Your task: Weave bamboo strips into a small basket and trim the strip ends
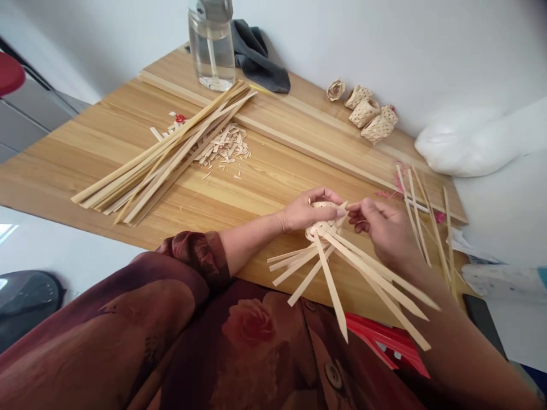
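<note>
My left hand cups a small woven bamboo basket base from the left, its fingers over the top of the weave. My right hand pinches at the weave's right side, its fingertips on a thin strip or the woven edge. Long loose bamboo strip ends fan out downward from the base, past the table's front edge. Part of the weave is hidden under my fingers.
A bundle of long bamboo strips and a pile of cut scraps lie on the wooden table. Several finished woven pieces sit at the back, near a water bottle, a dark cloth and loose strips.
</note>
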`<state>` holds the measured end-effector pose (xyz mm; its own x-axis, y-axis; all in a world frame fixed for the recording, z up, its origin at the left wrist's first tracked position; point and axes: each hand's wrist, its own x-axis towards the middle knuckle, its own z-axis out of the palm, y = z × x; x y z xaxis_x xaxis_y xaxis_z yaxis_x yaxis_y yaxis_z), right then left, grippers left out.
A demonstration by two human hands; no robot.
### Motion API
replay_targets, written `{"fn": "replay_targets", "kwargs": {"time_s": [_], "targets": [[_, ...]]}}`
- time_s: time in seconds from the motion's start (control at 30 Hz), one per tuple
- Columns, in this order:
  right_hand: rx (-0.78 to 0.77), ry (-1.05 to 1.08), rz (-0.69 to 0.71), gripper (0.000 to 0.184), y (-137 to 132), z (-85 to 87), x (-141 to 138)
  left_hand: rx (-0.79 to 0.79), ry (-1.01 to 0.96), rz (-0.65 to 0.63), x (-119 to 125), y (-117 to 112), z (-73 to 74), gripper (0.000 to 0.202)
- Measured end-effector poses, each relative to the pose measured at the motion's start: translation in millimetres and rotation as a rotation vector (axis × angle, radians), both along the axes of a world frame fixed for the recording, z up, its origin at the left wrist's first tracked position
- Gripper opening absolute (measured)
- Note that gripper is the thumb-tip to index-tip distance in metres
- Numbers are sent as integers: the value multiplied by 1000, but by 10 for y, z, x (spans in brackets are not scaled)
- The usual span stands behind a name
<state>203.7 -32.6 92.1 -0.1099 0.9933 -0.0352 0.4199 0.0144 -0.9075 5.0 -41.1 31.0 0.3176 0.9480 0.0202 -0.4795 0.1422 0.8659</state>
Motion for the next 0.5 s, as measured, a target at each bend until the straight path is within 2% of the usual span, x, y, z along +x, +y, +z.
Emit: {"fn": "replay_targets", "kwargs": {"time_s": [0.1,0.17,0.23,0.33,0.4,0.5], "targets": [[10,-114,58,32,-162,18,-29,-23,-11,44,8,-2,0,38],[12,-100,48,28,-217,39,-46,-23,-12,55,13,-13,6,35],[-81,-16,63,30,-229,66,-71,-22,-6,66,13,-22,11,34],[-221,48,161,38,-212,112,-138,-43,6,56,9,-28,0,36],[-169,-37,208,42,-205,145,-193,-54,3,17,8,-24,-20,39],[66,-224,208,37,-198,179,-258,-60,-24,-23,15,-11,-60,40]]}}
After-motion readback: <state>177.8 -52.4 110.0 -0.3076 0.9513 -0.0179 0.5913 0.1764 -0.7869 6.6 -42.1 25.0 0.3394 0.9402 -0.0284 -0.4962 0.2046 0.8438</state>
